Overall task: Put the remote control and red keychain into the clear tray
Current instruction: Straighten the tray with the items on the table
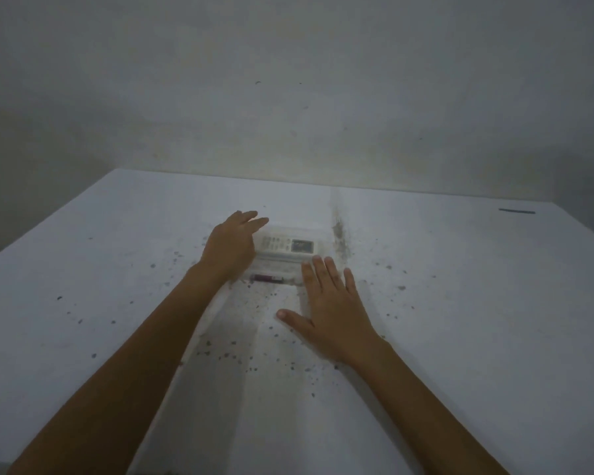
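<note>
Left hand [232, 246]: centre of frame, fingers loosely spread, lying over the left end of the clear tray [318, 234]; whether it grips is hard to tell.
Red keychain [266, 278]: inside the tray's near edge, lying flat.
Remote control [287, 246]: in the tray, lengthwise, display to the right.
Right hand [330, 311]: lower centre, flat and open, holding nothing, fingertips near the tray's front right corner.
Table [460, 303]: white, speckled with dark spots.
</note>
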